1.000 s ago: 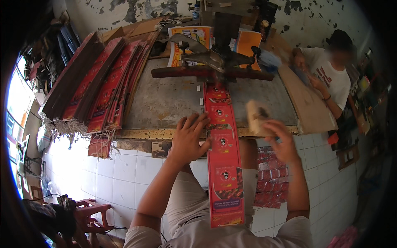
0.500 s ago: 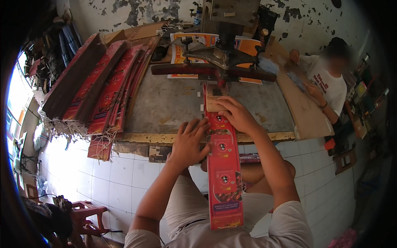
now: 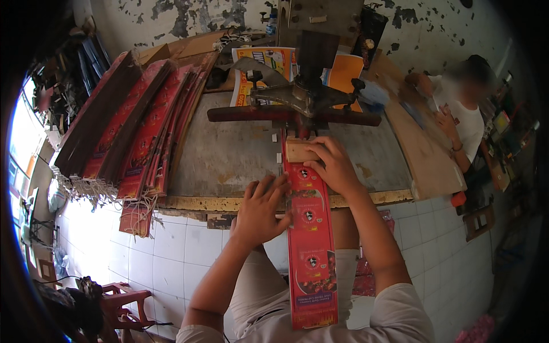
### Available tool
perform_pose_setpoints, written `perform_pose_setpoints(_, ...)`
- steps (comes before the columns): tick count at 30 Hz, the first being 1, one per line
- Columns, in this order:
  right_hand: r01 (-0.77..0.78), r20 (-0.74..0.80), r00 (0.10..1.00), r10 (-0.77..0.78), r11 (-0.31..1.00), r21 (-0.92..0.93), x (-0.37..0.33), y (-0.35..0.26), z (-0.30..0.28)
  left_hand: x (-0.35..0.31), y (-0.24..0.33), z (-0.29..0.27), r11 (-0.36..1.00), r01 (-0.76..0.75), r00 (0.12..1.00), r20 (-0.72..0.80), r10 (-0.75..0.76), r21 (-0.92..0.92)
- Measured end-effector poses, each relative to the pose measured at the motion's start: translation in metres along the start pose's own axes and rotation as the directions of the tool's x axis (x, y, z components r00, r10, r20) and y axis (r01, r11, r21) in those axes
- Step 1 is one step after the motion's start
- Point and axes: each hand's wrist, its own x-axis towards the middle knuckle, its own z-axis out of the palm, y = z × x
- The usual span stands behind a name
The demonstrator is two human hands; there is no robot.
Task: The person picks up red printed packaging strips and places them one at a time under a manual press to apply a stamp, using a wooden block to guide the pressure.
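Note:
A long red printed strip [image 3: 311,240] reaches from under a metal press [image 3: 303,97] toward my lap. My left hand [image 3: 260,211] lies along the strip's left edge with its fingers apart, the thumb and fingertips touching it. My right hand [image 3: 337,168] has its thumb and fingers closed round the right end of a small wooden block [image 3: 298,151]. The block sits across the strip's far part, just in front of the press's lower tool. Where the strip's far end lies is hidden by the block and press.
On the left of the metal table [image 3: 223,154] lies a pile of red folded strips [image 3: 134,128] with white strings hanging over the edge. Brown cardboard [image 3: 420,146] covers the right side. Another person [image 3: 457,114] is beyond it. A red stool [image 3: 123,303] stands low left.
My right leg has shifted, uncovering red printed pieces on the floor. The view has tilted slightly; both my hands keep their places. The other person's hands have moved.

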Motion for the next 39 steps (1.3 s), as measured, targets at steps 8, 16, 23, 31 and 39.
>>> perform_pose_setpoints(8, -0.061, -0.070, 0.995, 0.065, 0.996, 0.060, -0.009, -0.005, 0.004, 0.002, 0.000, 0.001, 0.999, -0.019, 1.000, 0.002, 0.019, 0.036)
perform_pose_setpoints(16, -0.179, 0.083, 0.983, 0.162, 0.944, 0.279, -0.074, -0.045, -0.044, -0.027, 0.000, 0.009, 1.000, 0.015, 0.999, -0.052, -0.014, 0.021)
perform_pose_setpoints(23, -0.597, -0.084, 0.784, 0.615, 0.785, 0.167, -0.153, 0.060, -0.149, -0.084, -0.013, 0.054, 0.991, 0.104, 0.977, -0.193, -0.087, 0.083)
perform_pose_setpoints(31, -0.631, -0.420, 0.748, 0.513, 0.747, -0.211, -0.205, 0.274, -0.215, -0.085, -0.019, 0.086, 0.987, 0.122, 0.955, -0.282, -0.089, 0.101)
perform_pose_setpoints(39, -0.658, -0.426, 0.743, 0.516, 0.677, -0.330, -0.202, 0.259, -0.200, -0.090, -0.022, 0.083, 0.980, 0.124, 0.952, -0.297, -0.073, 0.155)
